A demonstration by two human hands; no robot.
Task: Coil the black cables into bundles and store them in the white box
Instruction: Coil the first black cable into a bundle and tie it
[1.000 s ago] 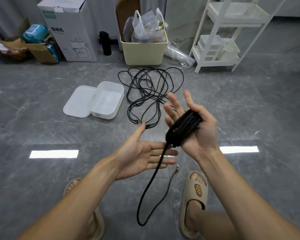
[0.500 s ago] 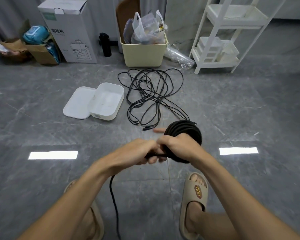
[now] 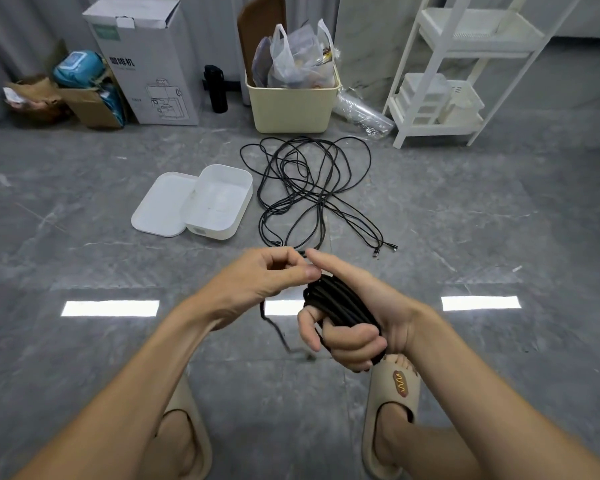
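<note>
Gripping the coiled cable, right hand fingers curl around it; left hand pinches its strand.

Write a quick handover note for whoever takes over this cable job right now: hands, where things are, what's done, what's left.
Right hand: grips the coiled black bundle, index finger straight.
Left hand: pinches that cable's loose tail, which dangles below.
White box: open on the floor, nothing visible inside, its lid lying beside it.
Loose black cables: still spread on the floor right of the box.
Done: one cable nearly coiled.
Left: wrap in the tail, put the bundle in the box, coil and store the rest.
</note>
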